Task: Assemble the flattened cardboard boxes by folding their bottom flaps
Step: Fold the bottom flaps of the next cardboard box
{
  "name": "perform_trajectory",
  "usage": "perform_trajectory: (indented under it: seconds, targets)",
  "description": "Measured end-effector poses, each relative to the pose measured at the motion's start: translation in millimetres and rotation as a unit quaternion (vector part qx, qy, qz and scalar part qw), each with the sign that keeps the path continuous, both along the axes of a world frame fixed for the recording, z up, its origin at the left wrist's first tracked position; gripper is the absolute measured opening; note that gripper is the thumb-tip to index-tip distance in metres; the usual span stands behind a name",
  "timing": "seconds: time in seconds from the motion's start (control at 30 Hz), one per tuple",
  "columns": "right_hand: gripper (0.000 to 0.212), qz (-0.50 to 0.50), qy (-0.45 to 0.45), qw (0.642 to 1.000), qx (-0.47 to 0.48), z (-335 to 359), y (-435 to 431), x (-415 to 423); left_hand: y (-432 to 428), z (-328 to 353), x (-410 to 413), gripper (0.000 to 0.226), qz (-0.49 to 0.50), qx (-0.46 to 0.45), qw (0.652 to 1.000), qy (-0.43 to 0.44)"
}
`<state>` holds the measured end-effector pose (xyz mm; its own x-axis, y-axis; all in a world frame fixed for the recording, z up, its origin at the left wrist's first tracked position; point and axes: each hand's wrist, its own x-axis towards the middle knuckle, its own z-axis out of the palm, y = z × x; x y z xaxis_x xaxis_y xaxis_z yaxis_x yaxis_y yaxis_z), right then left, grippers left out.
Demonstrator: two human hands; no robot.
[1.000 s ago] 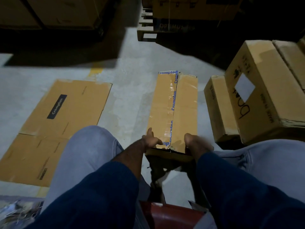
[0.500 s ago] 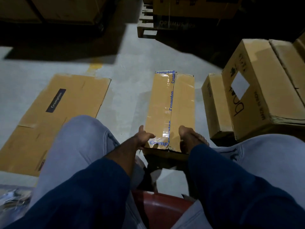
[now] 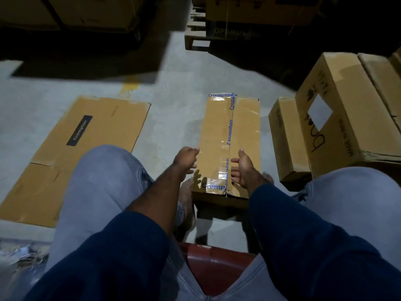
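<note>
A tall assembled cardboard box [image 3: 243,135] stands on the floor in front of my knees, its two closed flaps facing up and sealed along the middle with clear tape printed in blue. My left hand [image 3: 185,160] hovers at the box's near left edge with loosely spread fingers, holding nothing. My right hand [image 3: 244,168] is over the near right flap, fingers relaxed and pointing left, also off the cardboard. A flattened cardboard box [image 3: 71,157] with a dark label lies on the floor to the left.
Two closed cartons [image 3: 286,140] [image 3: 345,114] sit close to the right of the box. A wooden pallet [image 3: 196,29] with stacked cartons stands at the back. I sit on a red seat [image 3: 217,268]. Crumpled plastic [image 3: 17,257] lies at bottom left.
Both hands gripped the box's near edge earlier; they have now let go and lifted, fingers opening. The box moved slightly nearer and stays upright.
</note>
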<state>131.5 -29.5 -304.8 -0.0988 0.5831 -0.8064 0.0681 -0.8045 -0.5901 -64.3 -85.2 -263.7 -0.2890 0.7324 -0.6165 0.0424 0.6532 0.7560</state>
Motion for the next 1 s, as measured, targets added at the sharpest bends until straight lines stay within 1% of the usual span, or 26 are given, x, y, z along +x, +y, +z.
perform_trajectory:
  seconds: [0.13, 0.2, 0.3, 0.4, 0.47, 0.53, 0.67, 0.77, 0.83, 0.9, 0.97, 1.0]
  targets:
    - [0.078, -0.015, 0.005, 1.000, 0.014, -10.5, 2.1, 7.4, -5.3, -4.2, 3.4, 0.030, 0.013, -0.015, 1.000, 0.014]
    - [0.078, -0.025, 0.013, 1.000, 0.008, -13.2, 5.9, 7.6, -9.6, -6.0, 5.9, 0.031, 0.024, -0.019, 0.999, 0.021]
    - [0.078, -0.011, 0.039, 0.999, -0.014, -8.5, 9.0, 2.7, -13.7, -10.6, 11.0, 0.032, 0.007, -0.030, 0.999, 0.023]
    - [0.076, 0.011, 0.019, 1.000, -0.004, -3.8, 9.8, -6.5, -11.9, -15.0, 15.4, 0.034, -0.008, -0.031, 0.999, 0.031]
    - [0.079, -0.002, -0.006, 1.000, -0.010, -7.7, 8.5, -9.4, -4.4, -17.0, 14.7, 0.035, -0.019, -0.025, 0.998, 0.045]
    - [0.083, -0.023, -0.007, 0.999, -0.030, -14.0, 6.7, -8.2, 2.8, -18.9, 11.4, 0.037, -0.018, -0.014, 0.998, 0.054]
    - [0.092, -0.038, 0.027, 0.998, -0.047, -19.1, 5.9, -8.0, 9.1, -18.0, 3.6, 0.038, 0.021, 0.003, 0.999, 0.050]
    - [0.098, -0.053, 0.086, 0.994, -0.046, -23.8, 7.7, -10.6, 14.3, -15.6, -0.9, 0.038, 0.035, 0.025, 0.996, 0.072]
    - [0.097, -0.025, 0.143, 0.989, -0.031, -21.0, 8.2, -17.5, 19.9, -10.8, -5.1, 0.048, 0.041, 0.053, 0.991, 0.115]
    - [0.096, 0.042, 0.176, 0.983, -0.013, -12.7, 6.4, -31.5, 24.1, 0.0, -9.4, 0.058, 0.059, 0.103, 0.982, 0.146]
    - [0.093, 0.123, 0.167, 0.978, 0.003, -4.0, 2.4, -50.6, 27.0, 6.8, -15.4, 0.064, 0.072, 0.148, 0.968, 0.191]
    - [0.091, 0.166, 0.148, 0.975, 0.011, -1.6, -1.0, -60.5, 26.8, 9.0, -17.8, 0.063, 0.070, 0.156, 0.956, 0.240]
